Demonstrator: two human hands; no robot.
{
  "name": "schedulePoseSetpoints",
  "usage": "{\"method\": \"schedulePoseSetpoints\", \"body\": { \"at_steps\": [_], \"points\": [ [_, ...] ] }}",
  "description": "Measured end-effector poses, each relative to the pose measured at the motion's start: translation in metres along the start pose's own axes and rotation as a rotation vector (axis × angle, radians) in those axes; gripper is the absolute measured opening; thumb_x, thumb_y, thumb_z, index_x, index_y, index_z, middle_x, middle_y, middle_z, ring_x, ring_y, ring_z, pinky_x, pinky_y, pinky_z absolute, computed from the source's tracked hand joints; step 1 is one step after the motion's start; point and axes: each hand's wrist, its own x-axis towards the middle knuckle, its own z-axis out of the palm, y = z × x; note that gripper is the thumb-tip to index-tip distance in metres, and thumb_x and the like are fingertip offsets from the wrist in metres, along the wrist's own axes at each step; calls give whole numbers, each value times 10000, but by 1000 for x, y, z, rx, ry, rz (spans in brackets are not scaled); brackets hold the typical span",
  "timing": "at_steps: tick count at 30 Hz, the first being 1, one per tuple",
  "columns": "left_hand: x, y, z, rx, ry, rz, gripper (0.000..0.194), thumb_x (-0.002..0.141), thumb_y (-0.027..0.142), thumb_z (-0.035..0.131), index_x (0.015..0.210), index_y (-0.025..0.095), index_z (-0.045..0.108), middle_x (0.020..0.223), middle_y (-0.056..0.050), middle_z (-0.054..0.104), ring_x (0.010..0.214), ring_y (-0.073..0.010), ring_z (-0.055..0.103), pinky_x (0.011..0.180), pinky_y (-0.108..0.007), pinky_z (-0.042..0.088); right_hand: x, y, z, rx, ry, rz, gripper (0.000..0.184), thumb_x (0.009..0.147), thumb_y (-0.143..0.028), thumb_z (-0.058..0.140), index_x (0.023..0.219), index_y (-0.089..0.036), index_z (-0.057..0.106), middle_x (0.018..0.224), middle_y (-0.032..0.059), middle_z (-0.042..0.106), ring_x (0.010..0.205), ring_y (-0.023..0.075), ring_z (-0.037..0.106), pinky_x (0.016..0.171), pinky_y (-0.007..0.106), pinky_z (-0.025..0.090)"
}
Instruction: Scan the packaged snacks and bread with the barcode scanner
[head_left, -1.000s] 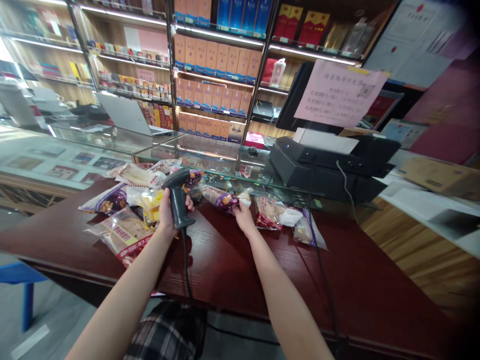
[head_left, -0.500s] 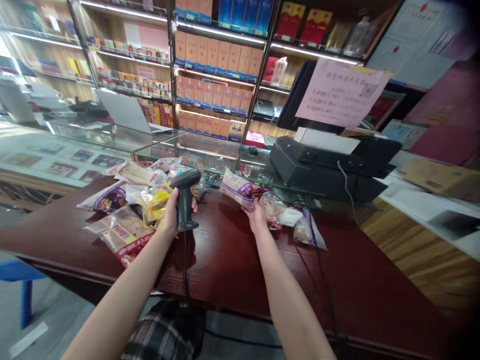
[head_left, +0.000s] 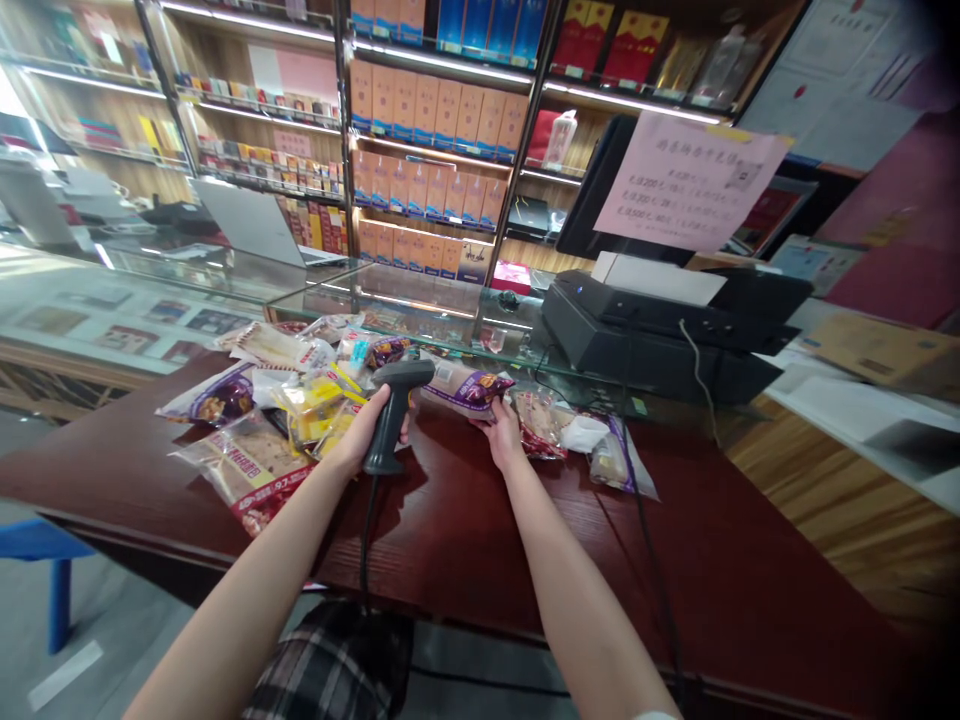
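Observation:
My left hand [head_left: 365, 432] is wrapped round the handle of a black barcode scanner [head_left: 387, 425], whose head points right. A purple and clear food packet [head_left: 459, 386] is pinched at its right end by my right hand [head_left: 501, 432], above the dark red table [head_left: 450, 540]. The scanner's head is close to the packet's left end; whether they touch I cannot tell. Left of the scanner lies a pile of food packets, among them a yellow one [head_left: 311, 405], a red and clear one [head_left: 251, 465] and a purple one [head_left: 217, 395].
Right of my right hand lie a red-edged packet [head_left: 541, 420] and a purple-edged packet [head_left: 619, 460]. A black printer-like machine [head_left: 622, 330] stands behind them, a laptop [head_left: 251, 225] at back left. Cables [head_left: 645, 540] cross the table. A blue stool [head_left: 56, 560] stands at left.
The scanner in my left hand has moved right and slightly down. My right hand has brought the purple packet left, so the two are closer together.

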Motion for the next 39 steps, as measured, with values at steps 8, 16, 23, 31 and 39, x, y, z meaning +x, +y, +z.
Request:
{"method": "schedulePoseSetpoints", "body": {
  "at_steps": [8, 16, 23, 31, 39],
  "points": [
    [0, 3, 6, 12, 23, -25, 553, 790, 674, 579, 871, 129, 623, 568, -18, 588, 481, -128, 578, 486, -216, 454, -2, 0, 3, 12, -12, -4, 196, 803, -383, 673, 936, -241, 652, 935, 3, 711, 851, 173, 658, 747, 367, 578],
    [-1, 4, 6, -56, 42, -50, 557, 778, 669, 596, 907, 129, 628, 577, -15, 588, 490, -123, 575, 481, -211, 461, -3, -1, 5, 32, -10, 7, 184, 800, -359, 667, 927, -226, 655, 926, 9, 714, 857, 182, 658, 728, 364, 571],
    [-3, 3, 7, -43, 47, 39, 589, 762, 695, 591, 902, 125, 635, 594, -18, 602, 505, -123, 576, 510, -217, 482, -3, 0, 6, 24, -15, -30, 229, 775, -417, 680, 904, -233, 635, 897, 2, 692, 852, 179, 647, 766, 380, 556],
    [0, 6, 2, -23, 320, 200, 571, 771, 697, 563, 829, 131, 609, 575, -19, 603, 481, -139, 577, 439, -227, 459, -9, -33, 1, -477, 202, -615, 376, 900, -437, 444, 1136, -208, 627, 1191, 106, 619, 1146, 243, 550, 1030, 468, 425],
    [4, 12, -5, -174, 452, 93, 480, 901, 573, 444, 886, 120, 602, 551, -16, 596, 441, -129, 570, 444, -218, 453, -22, -41, -3, -1274, 141, -780, 509, 729, -51, 449, 1169, -196, 658, 1344, 125, 539, 1328, 313, 389, 1161, 586, 160]
  ]
}}
